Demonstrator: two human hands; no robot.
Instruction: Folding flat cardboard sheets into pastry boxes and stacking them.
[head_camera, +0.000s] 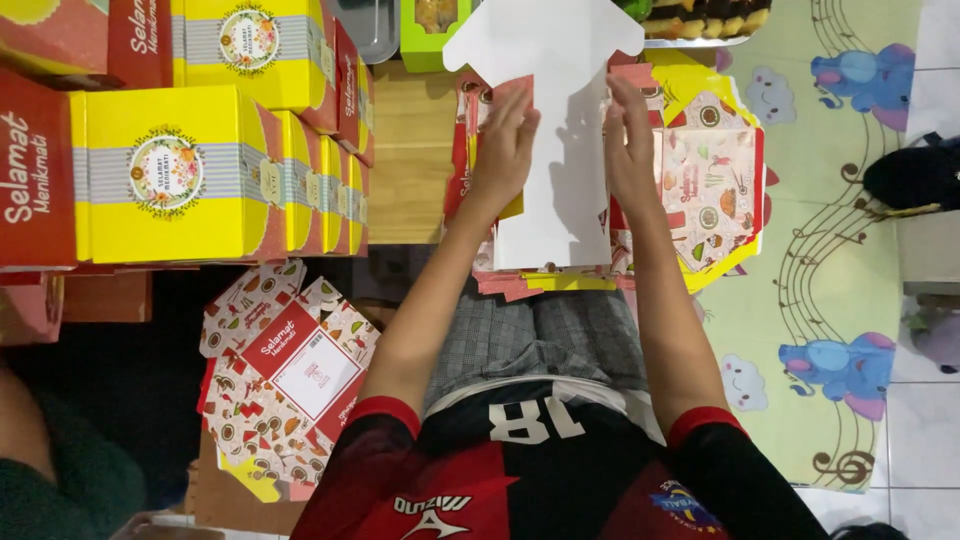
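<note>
Left hand and right hand press a white flat carton, seemingly unfolded.

matt white card cutout under both hands, its surface smooth and unprinted. beneath the cutout, a stack of flat printed cardboard box blanks with a light sheen. left of the cutout, folded yellow cardboard boxes, smooth and slightly glossy. beyond the cutout, a bare strip of wooden worktop, and a shiny metal tray.
</note>
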